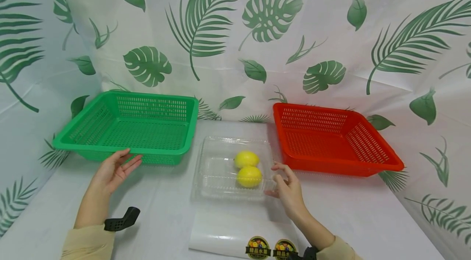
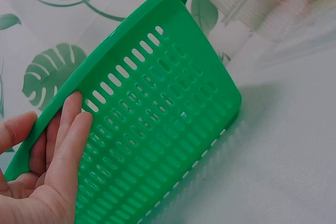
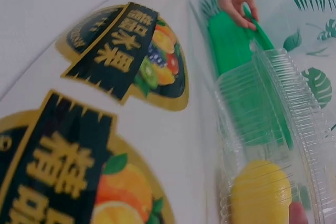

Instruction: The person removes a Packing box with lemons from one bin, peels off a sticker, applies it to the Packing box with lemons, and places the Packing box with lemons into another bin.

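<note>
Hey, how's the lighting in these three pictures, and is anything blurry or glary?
Head view: the brightest, with pale sheen on the label sheet and small glints along the clear container; left wrist view: dimmer, a soft shadow beside the green basket, the clear container hazy at upper right; right wrist view: also dim, the nearer label slightly soft.

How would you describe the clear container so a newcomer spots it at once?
On the white table, look between the green basket and the red basket. The clear container sits there, beside the person's right hand, with two yellow lemons inside. Unlike either basket, it is colorless and see-through.
</note>
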`<state>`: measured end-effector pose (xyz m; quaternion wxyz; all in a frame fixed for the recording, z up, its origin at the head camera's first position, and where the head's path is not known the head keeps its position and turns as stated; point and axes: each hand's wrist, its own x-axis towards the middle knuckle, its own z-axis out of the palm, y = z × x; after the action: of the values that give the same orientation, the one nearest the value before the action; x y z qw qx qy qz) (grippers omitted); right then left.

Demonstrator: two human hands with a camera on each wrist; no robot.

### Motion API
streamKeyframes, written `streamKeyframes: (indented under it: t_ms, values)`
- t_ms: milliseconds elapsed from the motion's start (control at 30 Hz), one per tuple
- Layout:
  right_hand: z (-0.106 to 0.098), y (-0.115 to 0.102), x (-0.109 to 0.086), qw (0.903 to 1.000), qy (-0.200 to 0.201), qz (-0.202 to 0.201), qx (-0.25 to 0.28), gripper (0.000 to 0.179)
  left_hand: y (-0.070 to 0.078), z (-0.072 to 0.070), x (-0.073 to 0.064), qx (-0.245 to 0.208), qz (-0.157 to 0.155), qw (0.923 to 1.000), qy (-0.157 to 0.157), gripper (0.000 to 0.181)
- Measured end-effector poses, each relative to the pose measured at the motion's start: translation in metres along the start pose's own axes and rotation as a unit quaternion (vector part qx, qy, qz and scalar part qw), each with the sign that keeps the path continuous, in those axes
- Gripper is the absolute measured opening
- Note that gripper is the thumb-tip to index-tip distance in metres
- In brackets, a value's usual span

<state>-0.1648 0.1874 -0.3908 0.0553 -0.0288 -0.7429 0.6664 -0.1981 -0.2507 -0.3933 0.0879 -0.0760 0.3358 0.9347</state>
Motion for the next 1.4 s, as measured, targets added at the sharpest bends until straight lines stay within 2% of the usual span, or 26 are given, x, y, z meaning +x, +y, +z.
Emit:
streamKeyframes:
  t_ms: [667,833,967,1067,1200,1267,1400]
  values:
    - [-0.004,-0.001,-0.003,0.9977,-0.045,0.006,-0.051,0.026,-0.003,0.001,-0.003,0.011,0.004,0.9999,-0.005,0.006]
    - [-0.008,-0.002,-0.001,0.9954,-0.053,-0.003,-0.079,0.024,-0.001,0.002,-0.004,0.028,0.007,0.9994,-0.02,0.007]
    - [-0.01,-0.003,0.002,0.9919,-0.057,-0.013,-0.113,0.022,0.002,0.004,-0.005,0.061,0.015,0.9974,-0.034,0.008]
    - [-0.011,-0.004,0.002,0.9885,-0.066,-0.017,-0.135,0.024,0.003,0.007,-0.007,0.115,0.017,0.9927,-0.033,0.015]
    - [-0.016,-0.004,0.0,0.9814,-0.084,-0.027,-0.171,0.028,0.001,0.01,-0.012,0.193,0.014,0.9809,-0.019,0.032]
    - [-0.02,-0.003,0.0,0.976,-0.09,-0.035,-0.195,0.031,-0.001,0.012,-0.014,0.23,0.014,0.9729,-0.015,0.043]
    - [-0.029,-0.006,-0.003,0.9633,-0.098,-0.052,-0.245,0.035,-0.005,0.018,-0.019,0.308,0.01,0.9513,-0.018,0.067]
